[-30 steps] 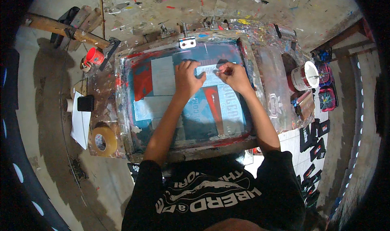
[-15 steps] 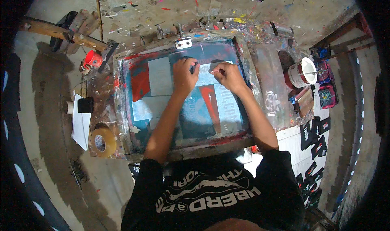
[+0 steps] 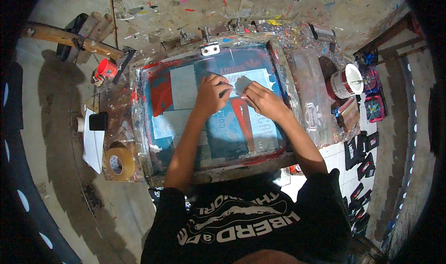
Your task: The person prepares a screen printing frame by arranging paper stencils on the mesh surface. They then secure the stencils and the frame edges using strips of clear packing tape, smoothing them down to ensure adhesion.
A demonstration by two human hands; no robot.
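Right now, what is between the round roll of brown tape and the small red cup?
In the head view, a black rectangular block on white paper lies between the tape roll and red cup.

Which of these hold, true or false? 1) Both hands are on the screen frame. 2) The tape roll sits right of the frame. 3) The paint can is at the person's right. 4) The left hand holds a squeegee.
1) True: left hand and right hand rest on the printing screen frame.
2) False: the tape roll lies at its left.
3) True: the paint can stands on the right.
4) False: no squeegee; its fingers press the mesh.
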